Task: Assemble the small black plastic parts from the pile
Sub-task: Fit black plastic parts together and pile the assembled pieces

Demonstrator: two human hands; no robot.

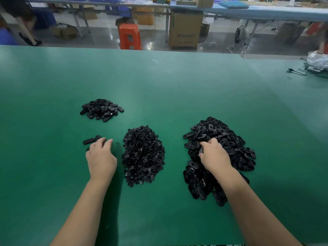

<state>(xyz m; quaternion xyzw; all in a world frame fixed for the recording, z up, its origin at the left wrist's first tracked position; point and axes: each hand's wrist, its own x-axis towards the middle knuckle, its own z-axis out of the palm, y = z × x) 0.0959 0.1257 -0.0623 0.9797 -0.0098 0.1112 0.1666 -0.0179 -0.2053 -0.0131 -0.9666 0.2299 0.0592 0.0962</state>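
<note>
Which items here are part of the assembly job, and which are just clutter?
In the job:
left hand
right hand
oval parts pile
round parts pile
small far pile
loose ovals

Lying about:
cables
plastic bag
orange stool
cardboard box

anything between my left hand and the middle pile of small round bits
Nothing visible does. The left hand rests on the green table just left of the middle pile of small round parts, with only a bare strip of table between them. The loose oval pieces lie on its far side.
</note>
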